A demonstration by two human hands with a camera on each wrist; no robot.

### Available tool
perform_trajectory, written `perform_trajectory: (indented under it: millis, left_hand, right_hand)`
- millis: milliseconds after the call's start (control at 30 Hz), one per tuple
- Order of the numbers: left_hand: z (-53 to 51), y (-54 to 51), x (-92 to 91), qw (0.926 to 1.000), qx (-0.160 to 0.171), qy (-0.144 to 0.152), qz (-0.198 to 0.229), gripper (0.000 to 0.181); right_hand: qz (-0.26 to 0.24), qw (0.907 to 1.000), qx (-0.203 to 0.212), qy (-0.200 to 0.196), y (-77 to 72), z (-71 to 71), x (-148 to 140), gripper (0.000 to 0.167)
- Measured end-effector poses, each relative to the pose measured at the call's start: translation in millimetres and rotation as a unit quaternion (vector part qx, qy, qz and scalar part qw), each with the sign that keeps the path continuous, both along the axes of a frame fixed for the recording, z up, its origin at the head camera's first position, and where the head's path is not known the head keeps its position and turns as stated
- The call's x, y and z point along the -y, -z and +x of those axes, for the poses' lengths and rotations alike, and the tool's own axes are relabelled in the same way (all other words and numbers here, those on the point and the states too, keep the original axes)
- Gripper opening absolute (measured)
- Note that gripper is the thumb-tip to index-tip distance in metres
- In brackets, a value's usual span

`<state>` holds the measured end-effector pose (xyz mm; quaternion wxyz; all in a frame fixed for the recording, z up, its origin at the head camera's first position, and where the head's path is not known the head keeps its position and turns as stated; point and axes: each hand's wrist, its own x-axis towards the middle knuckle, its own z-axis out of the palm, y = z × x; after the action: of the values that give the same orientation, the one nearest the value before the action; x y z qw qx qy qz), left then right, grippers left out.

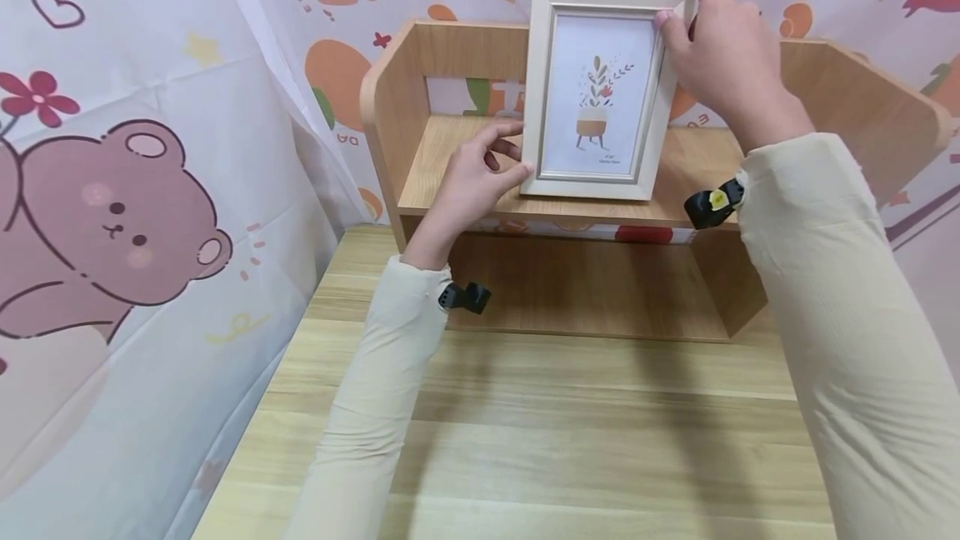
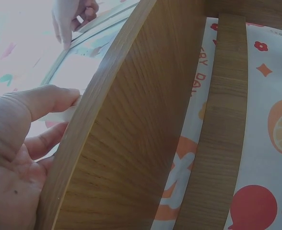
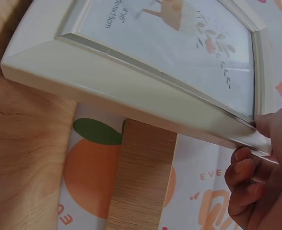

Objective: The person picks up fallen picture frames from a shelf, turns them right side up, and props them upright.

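Note:
An off-white picture frame with a potted-plant print stands upright, slightly tilted, on the upper board of a small wooden shelf. My right hand grips its upper right corner, thumb on the front. In the right wrist view, the right hand's fingers curl behind the frame's edge. At the lower left side my left hand pinches the border between thumb and fingers. From the left wrist view, the shelf board partly hides the frame and the left fingertips.
The shelf stands on a light wood table, with an open lower compartment. Printed cloth hangs behind it, and a bear-patterned curtain is at the left. Black straps sit at both wrists.

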<state>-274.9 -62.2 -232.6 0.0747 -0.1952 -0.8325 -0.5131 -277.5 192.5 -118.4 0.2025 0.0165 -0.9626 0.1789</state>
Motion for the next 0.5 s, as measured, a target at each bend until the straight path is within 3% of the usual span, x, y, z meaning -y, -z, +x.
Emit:
perform_trajectory:
  millis: [500]
  left_hand:
    - [3.6, -0.6, -0.7, 1.0, -0.007, 0.0, 0.005, 0.052]
  right_hand:
    - [-0.028, 0.9996, -0.002, 0.0, 5.2, -1.4, 0.9, 0.057]
